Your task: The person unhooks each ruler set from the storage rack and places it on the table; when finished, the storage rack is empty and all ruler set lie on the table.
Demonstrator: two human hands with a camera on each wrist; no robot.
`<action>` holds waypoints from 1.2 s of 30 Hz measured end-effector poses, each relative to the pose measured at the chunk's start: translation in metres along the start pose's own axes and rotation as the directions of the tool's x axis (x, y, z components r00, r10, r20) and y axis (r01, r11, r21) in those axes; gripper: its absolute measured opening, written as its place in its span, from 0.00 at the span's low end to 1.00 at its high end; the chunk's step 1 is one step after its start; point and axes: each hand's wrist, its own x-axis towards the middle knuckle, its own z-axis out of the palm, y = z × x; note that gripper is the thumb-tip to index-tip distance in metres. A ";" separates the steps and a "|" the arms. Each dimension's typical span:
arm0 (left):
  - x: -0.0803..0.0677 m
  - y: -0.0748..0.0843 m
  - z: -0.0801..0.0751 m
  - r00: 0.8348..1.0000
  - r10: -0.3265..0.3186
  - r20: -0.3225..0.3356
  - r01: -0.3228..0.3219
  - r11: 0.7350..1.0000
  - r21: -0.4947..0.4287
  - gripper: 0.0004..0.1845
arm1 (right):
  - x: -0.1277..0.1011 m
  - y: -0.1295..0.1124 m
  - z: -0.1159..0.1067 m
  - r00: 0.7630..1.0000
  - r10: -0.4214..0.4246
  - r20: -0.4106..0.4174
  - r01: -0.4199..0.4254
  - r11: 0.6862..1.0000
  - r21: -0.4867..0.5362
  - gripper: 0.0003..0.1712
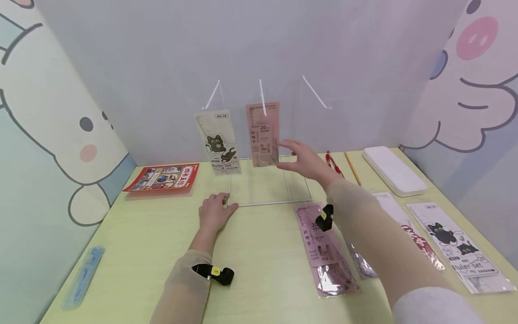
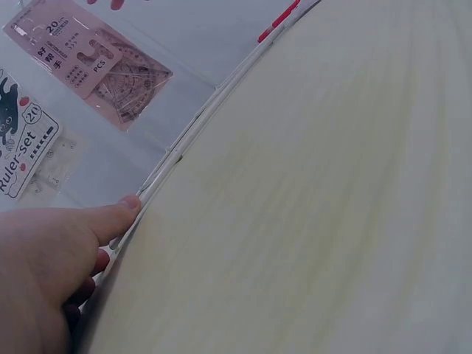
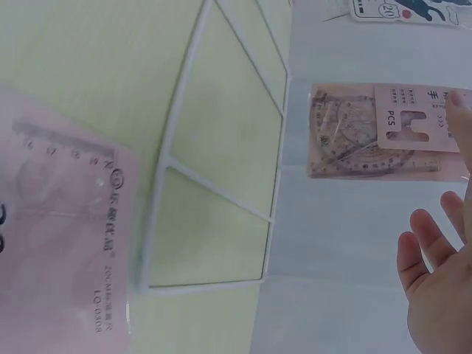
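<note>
A white wire display rack point(image 1: 275, 202) stands on the table, with prongs slanting forward at its top. My left hand point(image 1: 213, 211) holds the front left corner of its base, thumb on the wire point(image 2: 158, 184) and fingers curled under. From the middle prong hangs a pink ruler set packet point(image 1: 264, 135). My right hand point(image 1: 305, 161) is at that packet's right edge, thumb and fingers spread apart; whether it touches the packet I cannot tell. A white ruler set packet point(image 1: 218, 141) with black cats hangs on the left prong. The right prong point(image 1: 317, 92) carries nothing.
At right lie another pink packet point(image 1: 319, 252), another cat packet point(image 1: 455, 243), a red-printed packet point(image 1: 421, 238), red pens point(image 1: 335, 164), a pencil point(image 1: 353, 168) and a white case point(image 1: 394, 170). At left are a red book point(image 1: 162, 177) and a blue packet point(image 1: 84, 276).
</note>
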 end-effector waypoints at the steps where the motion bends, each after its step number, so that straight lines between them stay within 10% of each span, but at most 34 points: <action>1: 0.000 0.000 0.000 1.000 0.000 0.000 0.000 1.000 0.000 0.28 | 0.004 -0.002 0.000 1.000 -0.002 -0.013 0.002 1.000 0.008 0.40; 24: -0.001 0.004 -0.004 1.000 0.004 -0.003 -0.004 1.000 0.006 0.28 | 0.021 -0.022 -0.010 0.991 0.057 -0.123 -0.040 0.990 0.133 0.30; 36: 0.002 0.000 -0.002 1.000 0.002 0.001 -0.002 1.000 0.016 0.28 | 0.017 -0.034 -0.004 0.923 0.176 -0.343 -0.039 0.928 0.372 0.23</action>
